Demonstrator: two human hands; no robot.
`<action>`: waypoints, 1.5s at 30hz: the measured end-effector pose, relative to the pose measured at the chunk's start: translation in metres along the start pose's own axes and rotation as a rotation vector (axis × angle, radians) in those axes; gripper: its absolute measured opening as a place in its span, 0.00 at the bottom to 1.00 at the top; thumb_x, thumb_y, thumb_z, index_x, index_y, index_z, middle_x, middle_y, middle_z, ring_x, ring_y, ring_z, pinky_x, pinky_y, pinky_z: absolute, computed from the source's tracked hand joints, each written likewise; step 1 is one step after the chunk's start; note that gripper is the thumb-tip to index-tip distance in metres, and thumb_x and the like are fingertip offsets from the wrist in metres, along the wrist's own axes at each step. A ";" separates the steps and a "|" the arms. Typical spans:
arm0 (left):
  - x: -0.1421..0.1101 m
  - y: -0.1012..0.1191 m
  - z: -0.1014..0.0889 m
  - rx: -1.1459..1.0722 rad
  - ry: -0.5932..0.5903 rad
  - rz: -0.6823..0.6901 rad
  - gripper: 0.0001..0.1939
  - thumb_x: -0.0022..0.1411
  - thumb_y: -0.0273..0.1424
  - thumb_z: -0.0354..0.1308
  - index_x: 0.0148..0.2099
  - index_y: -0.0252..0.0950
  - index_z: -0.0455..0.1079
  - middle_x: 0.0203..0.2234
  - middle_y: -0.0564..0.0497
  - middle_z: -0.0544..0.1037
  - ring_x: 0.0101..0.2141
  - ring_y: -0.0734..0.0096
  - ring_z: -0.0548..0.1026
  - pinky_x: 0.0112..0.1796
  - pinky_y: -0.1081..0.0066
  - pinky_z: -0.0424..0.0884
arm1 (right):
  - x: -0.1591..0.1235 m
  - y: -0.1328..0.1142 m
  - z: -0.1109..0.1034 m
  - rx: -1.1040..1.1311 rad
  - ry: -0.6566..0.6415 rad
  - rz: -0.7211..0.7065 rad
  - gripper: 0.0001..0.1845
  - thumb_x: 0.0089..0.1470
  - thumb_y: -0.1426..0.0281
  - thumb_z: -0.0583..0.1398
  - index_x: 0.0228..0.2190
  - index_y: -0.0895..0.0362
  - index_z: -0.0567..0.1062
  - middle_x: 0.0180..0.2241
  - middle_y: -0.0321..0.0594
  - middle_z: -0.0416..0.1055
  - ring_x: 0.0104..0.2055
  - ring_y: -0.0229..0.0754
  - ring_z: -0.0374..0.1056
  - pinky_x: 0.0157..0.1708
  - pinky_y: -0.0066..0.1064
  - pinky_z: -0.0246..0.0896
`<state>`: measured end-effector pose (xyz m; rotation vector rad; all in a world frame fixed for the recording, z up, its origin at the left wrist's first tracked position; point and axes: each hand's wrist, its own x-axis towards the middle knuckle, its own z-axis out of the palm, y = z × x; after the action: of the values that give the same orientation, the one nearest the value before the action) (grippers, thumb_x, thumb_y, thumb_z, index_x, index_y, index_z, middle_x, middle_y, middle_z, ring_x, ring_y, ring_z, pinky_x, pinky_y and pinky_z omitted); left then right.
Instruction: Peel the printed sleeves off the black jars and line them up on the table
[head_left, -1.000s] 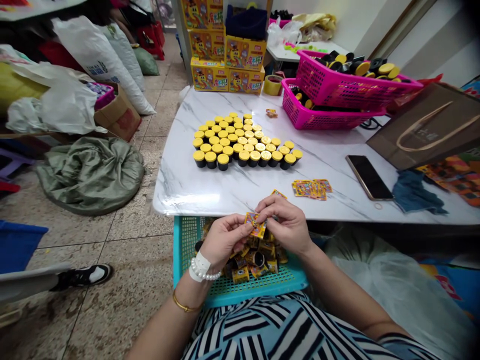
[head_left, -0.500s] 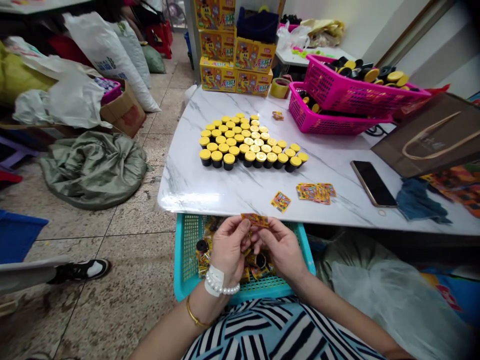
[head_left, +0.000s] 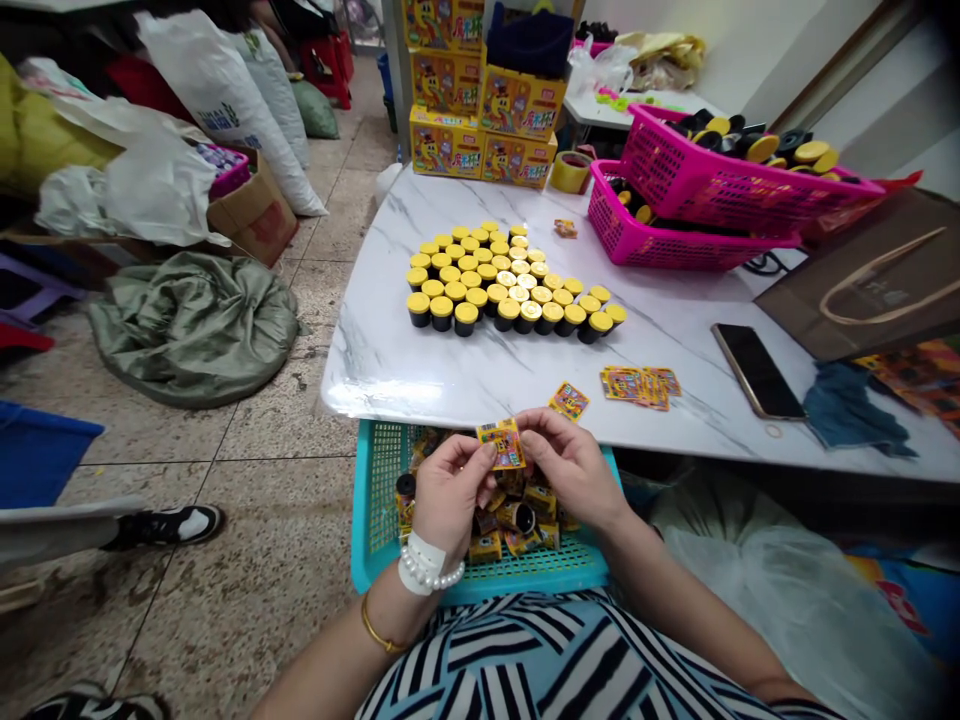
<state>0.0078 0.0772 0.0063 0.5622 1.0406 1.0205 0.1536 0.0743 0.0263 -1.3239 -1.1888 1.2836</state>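
Between my hands, above the front edge of the table, is a small printed label (head_left: 505, 448) in yellow and orange, its printed face showing. My left hand (head_left: 452, 492) pinches its left side between thumb and finger. The thumb and forefinger of my right hand (head_left: 576, 468) close on its right edge. Below both hands, a turquoise basket (head_left: 363, 510) contains several wrapped pieces in yellow packaging and some small black cups (head_left: 524, 517). On the table lie one separate label (head_left: 569, 400) and a spread pile of labels (head_left: 639, 386).
Black cups with yellow lids (head_left: 466, 312) stand grouped on the marble-patterned table (head_left: 390, 375). Two stacked pink baskets (head_left: 675, 215), a phone (head_left: 757, 370), a paper bag (head_left: 862, 290) and a blue cloth (head_left: 851, 410) are at right. Yellow boxes (head_left: 446, 145) and a tape roll (head_left: 570, 172) stand behind.
The label has turned from a steep tilt to show its printed face. My hands have moved slightly apart, and the view has shifted a little.
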 end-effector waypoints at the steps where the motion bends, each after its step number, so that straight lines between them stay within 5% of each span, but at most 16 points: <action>1: 0.000 -0.002 0.001 -0.004 -0.007 0.009 0.18 0.49 0.41 0.72 0.29 0.34 0.69 0.17 0.58 0.69 0.17 0.82 0.63 0.17 0.81 0.57 | -0.002 0.004 0.005 0.009 0.010 0.018 0.15 0.58 0.56 0.61 0.33 0.56 0.72 0.23 0.31 0.66 0.21 0.33 0.58 0.20 0.25 0.55; 7: -0.018 -0.002 -0.003 0.029 0.003 0.212 0.14 0.59 0.42 0.64 0.34 0.36 0.72 0.20 0.57 0.68 0.19 0.81 0.64 0.20 0.79 0.59 | -0.008 0.012 0.013 -0.064 0.242 -0.020 0.23 0.61 0.52 0.57 0.23 0.54 0.65 0.15 0.28 0.58 0.16 0.32 0.54 0.15 0.25 0.49; 10: -0.029 0.005 -0.007 0.145 0.043 0.340 0.12 0.63 0.41 0.61 0.37 0.38 0.76 0.18 0.56 0.67 0.19 0.78 0.63 0.21 0.76 0.59 | -0.007 0.007 0.011 -0.064 0.247 -0.025 0.24 0.60 0.50 0.57 0.22 0.54 0.65 0.15 0.29 0.60 0.15 0.33 0.54 0.15 0.26 0.48; 23: -0.021 0.007 -0.010 0.331 0.043 0.363 0.13 0.64 0.39 0.58 0.40 0.38 0.82 0.22 0.51 0.73 0.24 0.72 0.69 0.25 0.73 0.65 | -0.012 0.012 0.015 -0.266 0.249 -0.179 0.23 0.65 0.56 0.54 0.21 0.54 0.63 0.17 0.30 0.57 0.19 0.34 0.54 0.19 0.28 0.50; 30: -0.015 0.009 -0.010 0.290 0.019 0.443 0.04 0.56 0.32 0.66 0.34 0.38 0.81 0.29 0.49 0.76 0.33 0.67 0.73 0.35 0.70 0.70 | -0.009 0.012 0.016 -0.537 0.193 -0.479 0.15 0.64 0.69 0.55 0.24 0.54 0.67 0.21 0.33 0.60 0.25 0.36 0.58 0.27 0.30 0.55; 34: -0.007 0.012 -0.015 0.284 0.091 0.460 0.02 0.53 0.30 0.68 0.30 0.38 0.80 0.31 0.48 0.77 0.34 0.67 0.74 0.37 0.70 0.70 | -0.002 0.005 0.018 -0.545 0.114 -0.522 0.03 0.61 0.71 0.58 0.36 0.54 0.73 0.31 0.40 0.71 0.32 0.41 0.67 0.31 0.31 0.62; 41: 0.001 0.025 -0.027 0.300 0.045 0.412 0.06 0.54 0.34 0.69 0.29 0.37 0.80 0.27 0.48 0.77 0.31 0.66 0.73 0.35 0.70 0.70 | 0.018 -0.013 0.021 -0.637 -0.030 -0.652 0.08 0.61 0.73 0.56 0.31 0.55 0.73 0.23 0.35 0.68 0.24 0.37 0.64 0.26 0.29 0.59; 45: 0.006 0.030 -0.036 0.207 0.118 0.439 0.08 0.53 0.35 0.70 0.29 0.36 0.80 0.29 0.49 0.76 0.34 0.67 0.73 0.37 0.70 0.70 | 0.036 -0.027 0.024 -0.700 -0.163 -0.672 0.10 0.60 0.72 0.57 0.27 0.56 0.73 0.22 0.35 0.67 0.24 0.35 0.62 0.25 0.28 0.55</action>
<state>-0.0363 0.0931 0.0115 0.9375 1.1621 1.3501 0.1282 0.1128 0.0477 -1.1141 -2.0931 0.4960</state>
